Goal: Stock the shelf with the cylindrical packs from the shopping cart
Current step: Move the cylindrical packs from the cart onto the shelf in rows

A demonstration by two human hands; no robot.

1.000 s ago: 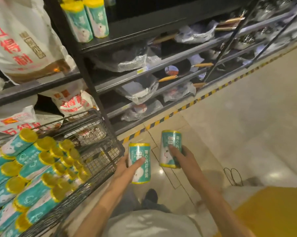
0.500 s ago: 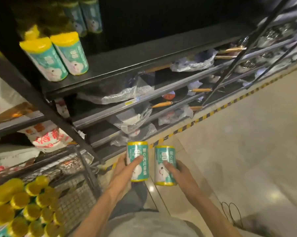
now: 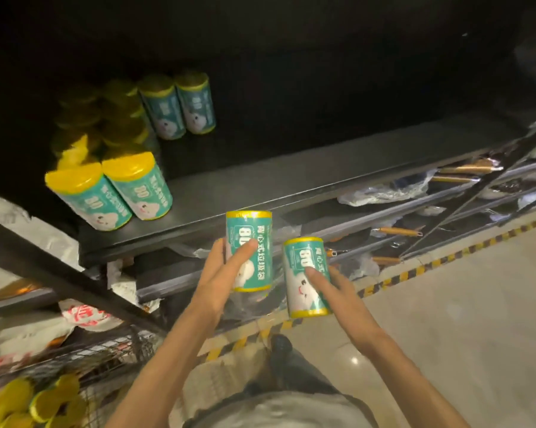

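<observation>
My left hand (image 3: 220, 273) grips a teal cylindrical pack with yellow ends (image 3: 254, 239), held upright just below the front edge of the black shelf (image 3: 291, 180). My right hand (image 3: 331, 288) holds a second such pack (image 3: 300, 267) a little lower and to the right. On the shelf's left side stand several of the same packs in rows, the nearest two (image 3: 115, 189) at the front edge and others (image 3: 180, 103) deeper in the dark. The wire shopping cart (image 3: 112, 350) at the bottom left holds more packs (image 3: 28, 403), seen by their yellow ends.
Lower shelves (image 3: 384, 217) to the right carry plastic-wrapped pans with wooden handles. White printed sacks (image 3: 84, 313) fill the shelves at the left. A diagonal black upright (image 3: 59, 273) runs beside the cart. Yellow-black tape (image 3: 430, 261) edges the tiled floor.
Both hands have risen with their packs from floor level toward the shelf's front edge. The view has tilted up, so the cart has slid to the bottom left corner.
</observation>
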